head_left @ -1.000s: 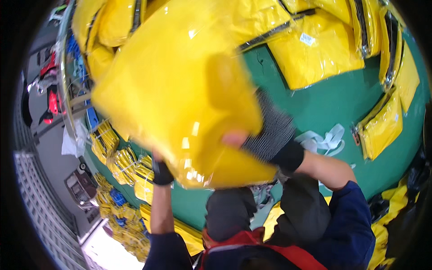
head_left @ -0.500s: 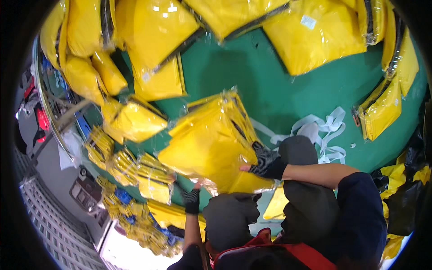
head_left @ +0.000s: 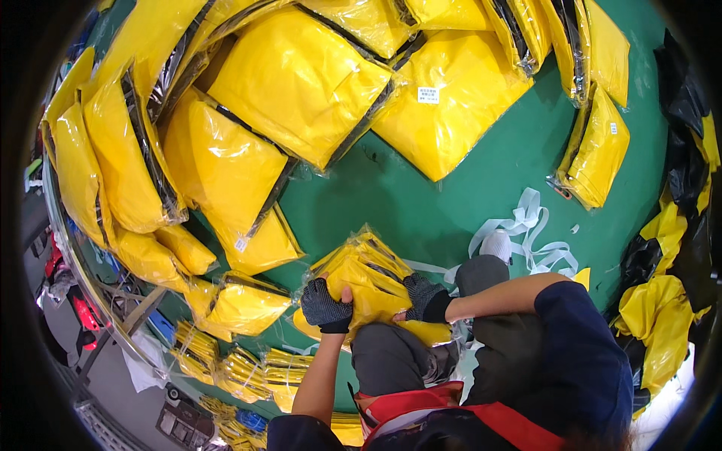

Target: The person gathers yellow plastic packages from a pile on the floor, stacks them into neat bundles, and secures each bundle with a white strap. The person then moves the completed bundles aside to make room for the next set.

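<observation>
Yellow pack stack [head_left: 367, 264] sits at 6 o'clock of view, just in front of the knees: left hand [head_left: 327, 304] clamped on its 8 o'clock side, right hand [head_left: 426, 295] clamped at 4, some fingertips hidden. Done, by the look: small bundles [head_left: 241, 372] at the stack's 8 look banded. Left: no band visible across this stack, white strap [head_left: 526, 225] loose at its 2–3, larger bagged packs [head_left: 301, 86] arcing 9 to 2 lie unbanded.

A yellow bundle [head_left: 370, 284] is held by the gloved left hand [head_left: 326, 304] and right hand [head_left: 425, 298]. White ribbon [head_left: 524, 224] is strewn nearby; wrapped yellow packs [head_left: 301, 83] are spread across the green surface [head_left: 459, 214].
</observation>
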Demonstrator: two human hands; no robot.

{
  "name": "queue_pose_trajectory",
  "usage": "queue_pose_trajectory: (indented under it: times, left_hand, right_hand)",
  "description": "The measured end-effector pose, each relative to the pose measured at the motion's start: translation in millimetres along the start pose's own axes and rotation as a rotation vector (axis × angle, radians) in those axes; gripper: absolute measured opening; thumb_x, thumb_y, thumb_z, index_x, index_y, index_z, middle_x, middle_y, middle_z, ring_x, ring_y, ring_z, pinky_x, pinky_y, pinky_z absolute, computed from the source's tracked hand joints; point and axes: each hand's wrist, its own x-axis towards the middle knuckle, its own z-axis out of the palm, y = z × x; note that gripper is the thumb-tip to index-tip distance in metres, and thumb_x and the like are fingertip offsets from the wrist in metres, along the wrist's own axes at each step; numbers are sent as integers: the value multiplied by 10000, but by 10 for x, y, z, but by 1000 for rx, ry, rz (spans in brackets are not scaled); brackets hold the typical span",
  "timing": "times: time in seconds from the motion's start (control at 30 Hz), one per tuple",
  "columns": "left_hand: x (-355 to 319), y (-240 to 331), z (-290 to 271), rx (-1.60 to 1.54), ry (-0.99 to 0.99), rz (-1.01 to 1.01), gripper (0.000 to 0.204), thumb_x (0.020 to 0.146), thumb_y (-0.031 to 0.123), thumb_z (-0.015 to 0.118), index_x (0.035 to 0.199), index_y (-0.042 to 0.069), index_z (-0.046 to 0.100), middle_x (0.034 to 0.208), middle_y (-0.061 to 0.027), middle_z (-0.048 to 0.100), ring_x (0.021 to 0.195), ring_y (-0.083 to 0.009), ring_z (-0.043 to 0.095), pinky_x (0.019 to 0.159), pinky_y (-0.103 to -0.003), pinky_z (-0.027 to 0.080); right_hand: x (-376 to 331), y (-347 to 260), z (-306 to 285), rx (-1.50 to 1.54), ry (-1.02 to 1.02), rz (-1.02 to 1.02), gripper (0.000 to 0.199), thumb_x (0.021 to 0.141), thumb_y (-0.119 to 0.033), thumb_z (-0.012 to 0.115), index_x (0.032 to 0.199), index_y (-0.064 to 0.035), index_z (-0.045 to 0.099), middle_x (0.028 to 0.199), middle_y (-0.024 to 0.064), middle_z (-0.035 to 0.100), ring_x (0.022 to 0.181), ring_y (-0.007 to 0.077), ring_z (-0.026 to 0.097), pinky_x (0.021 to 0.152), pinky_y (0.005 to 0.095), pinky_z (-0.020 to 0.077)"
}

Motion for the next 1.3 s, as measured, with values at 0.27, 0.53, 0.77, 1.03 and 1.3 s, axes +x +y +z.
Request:
queue_pose_trajectory:
  times: [0.27,0.53,0.77,1.03,1.3]
  left_hand:
    - [189,-208,265,-123,-43,-144,454,863,441,426,945,39,619,801,-186,597,750,-367,569,672,-437,440]
    - [2563,125,905,-1039,-232,-567,638,824,502,556,1191,-15,479,1051,-130,554,872,-211,537,733,-326,449]
    - [1911,19,1161,-1195,-179,-301,650,774,437,666,1219,6,471,1134,-95,566,981,-185,547,839,-312,435]
    - [1252,-594,1639,-1196,-838,-302,654,838,410,582,1297,-2,364,1282,-117,453,1145,-218,442,971,-307,348]
    - [1700,84,941,-1727,-455,-380,814,796,681,392,1351,93,304,1342,-63,403,1188,-211,424,961,-353,391]
  right_hand:
    - [695,670,-793,126,-547,0,604,697,-463,681,1052,-2,518,1015,182,558,879,258,542,794,369,448]
    - [1210,968,-2790,1433,1065,-281,531,754,-313,720,1113,21,517,1062,116,594,899,210,575,802,310,464]
    - [-580,930,-2141,1035,959,-248,534,760,-32,638,1248,-9,422,1110,131,575,1047,248,550,904,378,450]
    - [181,-232,-3262,650,314,-106,566,690,-278,753,1127,10,538,1010,99,616,876,154,596,782,284,482]
    - [1704,-42,-2723,674,416,-151,637,674,-421,752,1096,12,551,967,120,619,829,171,596,734,284,487]
